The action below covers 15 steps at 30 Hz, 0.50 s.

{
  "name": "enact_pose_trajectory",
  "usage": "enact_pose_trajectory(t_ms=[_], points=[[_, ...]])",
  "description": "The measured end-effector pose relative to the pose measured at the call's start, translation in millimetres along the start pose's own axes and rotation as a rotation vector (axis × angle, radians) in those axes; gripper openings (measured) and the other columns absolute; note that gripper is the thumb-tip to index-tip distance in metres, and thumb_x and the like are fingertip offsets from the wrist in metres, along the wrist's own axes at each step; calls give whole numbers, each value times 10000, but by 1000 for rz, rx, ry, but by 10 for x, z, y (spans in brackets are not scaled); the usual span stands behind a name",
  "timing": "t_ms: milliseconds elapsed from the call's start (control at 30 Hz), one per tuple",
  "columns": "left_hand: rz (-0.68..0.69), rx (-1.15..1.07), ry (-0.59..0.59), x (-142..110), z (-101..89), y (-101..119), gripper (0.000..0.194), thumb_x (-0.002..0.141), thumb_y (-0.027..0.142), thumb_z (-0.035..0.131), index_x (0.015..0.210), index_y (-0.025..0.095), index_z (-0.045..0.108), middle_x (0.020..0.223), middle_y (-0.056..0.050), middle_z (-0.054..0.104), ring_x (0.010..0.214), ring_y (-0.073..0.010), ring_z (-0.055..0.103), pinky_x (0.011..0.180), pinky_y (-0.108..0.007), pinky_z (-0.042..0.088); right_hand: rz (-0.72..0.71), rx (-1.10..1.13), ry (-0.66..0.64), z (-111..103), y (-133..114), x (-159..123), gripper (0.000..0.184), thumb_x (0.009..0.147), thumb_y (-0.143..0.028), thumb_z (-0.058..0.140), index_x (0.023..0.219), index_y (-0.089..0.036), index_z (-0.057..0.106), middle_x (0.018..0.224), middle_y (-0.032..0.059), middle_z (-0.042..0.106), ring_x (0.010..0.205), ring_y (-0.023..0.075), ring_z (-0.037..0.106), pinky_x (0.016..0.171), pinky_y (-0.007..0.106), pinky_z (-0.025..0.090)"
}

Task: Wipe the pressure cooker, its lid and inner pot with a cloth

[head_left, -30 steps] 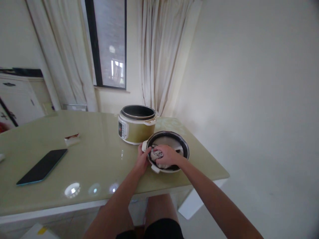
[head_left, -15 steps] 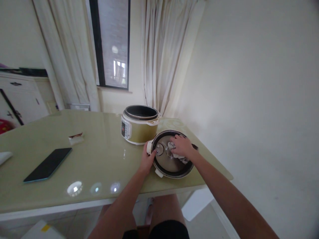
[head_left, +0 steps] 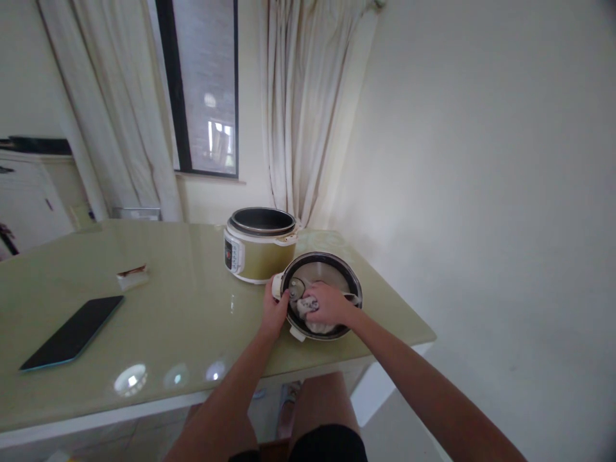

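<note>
A round pressure cooker lid point(head_left: 332, 273) lies on the table with its metal underside facing up. My left hand point(head_left: 275, 311) grips its white handle point(head_left: 277, 286) at the left rim, thumb over the edge. Bunched under the fingers of my right hand point(head_left: 328, 303) is a pale cloth with dark spots point(head_left: 308, 307), pressed against the inside of the lid near the round valve part point(head_left: 295, 289). Some of the cloth hangs toward the near rim. Just behind the lid stands the gold and white electric pressure cooker point(head_left: 260, 253), uncovered, its dark pot showing inside.
On the left of the glossy green table point(head_left: 178, 321) lies a black tablet point(head_left: 74, 330). A small white packet point(head_left: 133, 276) sits beyond it. The wall point(head_left: 471, 192) borders the table's right side. Curtains point(head_left: 305, 115) and a window point(head_left: 206, 90) are behind.
My right hand has moved the cloth from the lid's right side leftward and nearer, close to the valve part. My left hand keeps its grip. The whole view has shifted slightly.
</note>
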<state>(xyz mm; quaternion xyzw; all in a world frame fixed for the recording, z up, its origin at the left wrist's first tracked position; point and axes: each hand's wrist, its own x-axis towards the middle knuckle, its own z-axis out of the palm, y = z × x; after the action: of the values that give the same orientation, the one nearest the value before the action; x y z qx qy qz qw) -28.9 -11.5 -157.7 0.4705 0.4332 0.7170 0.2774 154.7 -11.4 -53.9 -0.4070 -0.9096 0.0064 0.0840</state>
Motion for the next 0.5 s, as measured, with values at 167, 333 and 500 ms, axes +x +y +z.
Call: enact_pose_trajectory(t_ms=[167, 333, 500], points=[[35, 12, 3, 22, 14, -1, 550, 860, 310, 679, 1381, 217, 527, 1320, -109, 668, 1233, -266, 635, 1132, -456, 468, 103, -187, 5, -109, 250, -150, 476, 782, -476, 767, 1195, -250, 696, 1192, 86, 691, 1134, 298, 622, 950, 392, 476], [2, -1, -34, 19, -11, -4, 575, 869, 315, 675, 1407, 222, 497, 1341, -110, 653, 1255, -267, 622, 1144, -454, 453, 430, -293, 275, -164, 270, 301, 386, 915, -441, 637, 1220, -204, 647, 1237, 145, 668, 1205, 324, 578, 997, 436, 419], [-11, -28, -66, 7, -44, -11, 619, 884, 319, 670, 1458, 227, 457, 1410, -121, 615, 1311, -270, 588, 1173, -448, 421, 370, -162, 350, -20, -20, 660, 430, 941, -491, 608, 1283, -230, 615, 1274, 133, 665, 1192, 301, 582, 993, 415, 409]])
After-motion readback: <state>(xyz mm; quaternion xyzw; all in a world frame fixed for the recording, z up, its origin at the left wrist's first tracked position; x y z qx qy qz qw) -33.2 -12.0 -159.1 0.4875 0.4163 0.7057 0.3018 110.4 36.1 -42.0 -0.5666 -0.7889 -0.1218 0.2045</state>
